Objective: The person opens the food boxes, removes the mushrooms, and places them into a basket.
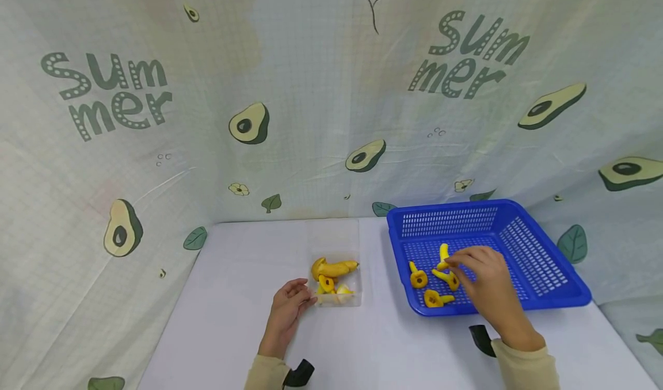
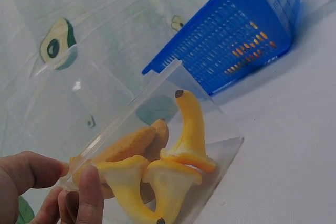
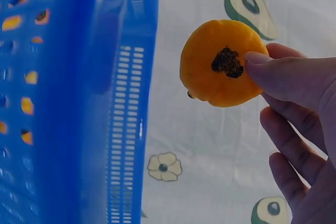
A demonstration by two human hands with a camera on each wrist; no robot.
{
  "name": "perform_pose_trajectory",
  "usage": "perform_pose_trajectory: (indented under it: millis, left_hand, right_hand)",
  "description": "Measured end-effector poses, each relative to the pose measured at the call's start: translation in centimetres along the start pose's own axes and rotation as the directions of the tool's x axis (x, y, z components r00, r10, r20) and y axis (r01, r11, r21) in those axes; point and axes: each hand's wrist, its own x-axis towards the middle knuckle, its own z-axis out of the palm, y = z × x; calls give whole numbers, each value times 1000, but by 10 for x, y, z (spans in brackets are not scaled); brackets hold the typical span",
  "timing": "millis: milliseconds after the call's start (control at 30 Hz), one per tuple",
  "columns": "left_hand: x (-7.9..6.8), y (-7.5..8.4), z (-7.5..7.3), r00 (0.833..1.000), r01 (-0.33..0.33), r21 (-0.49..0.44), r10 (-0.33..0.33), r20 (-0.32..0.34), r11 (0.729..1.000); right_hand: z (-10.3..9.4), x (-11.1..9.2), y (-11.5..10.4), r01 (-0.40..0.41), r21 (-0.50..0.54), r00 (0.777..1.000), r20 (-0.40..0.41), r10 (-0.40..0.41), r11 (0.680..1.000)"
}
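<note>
My right hand (image 1: 484,280) pinches a yellow toy mushroom (image 3: 215,66) at its cap, between thumb and forefinger; a dark patch marks the round cap. In the head view that mushroom overlaps the blue basket (image 1: 549,305), and the left wrist view has it above the basket's rim. Several more yellow mushrooms (image 1: 418,278) lie in the basket's left part. On the left, my left hand (image 1: 291,306) grips the near left edge of a clear plastic box (image 2: 223,156). Inside are several yellow mushrooms (image 2: 190,129) and a longer tan-yellow piece (image 2: 123,145).
The box's clear lid (image 1: 334,234) stands raised at its back. Box and basket are on a white table (image 1: 233,263), with a gap between them. A curtain (image 1: 300,79) printed with avocados hangs behind the table and along its sides.
</note>
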Motion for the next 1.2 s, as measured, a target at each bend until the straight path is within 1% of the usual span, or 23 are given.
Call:
perform_pose_trajectory:
  millis: [200,400,533,733,867,967,1200]
  left_hand:
    - [-1,0,0,1000,3,0,-3,-7,1000]
    - [-2,1,1,1000,3,-1,-3,-8,1000]
    - [-3,1,1,1000,1,-2,-1,-8,1000]
    - [-2,1,1,1000,-2,4,2,-7,1000]
    - [-1,0,0,1000,2,9,-2,-7,1000]
    - [0,-1,0,1000,6,10,-6,-6,1000]
    - [2,-1,0,1000,11,15,-11,-10,1000]
  right_hand:
    - [-7,3,8,-1,-26,1000,-9,1,1000]
    - [-10,3,15,-66,-56,998,8,67,996]
    - [-9,4,20,-96,-58,995,23,98,994]
    - [-7,8,25,-99,-61,995,27,101,993]
    - [-5,11,24,-109,-58,993,43,112,992]
    - [-2,11,21,-100,-52,993,59,103,994]
    - [14,8,3,-8,5,997,76,8,1000]
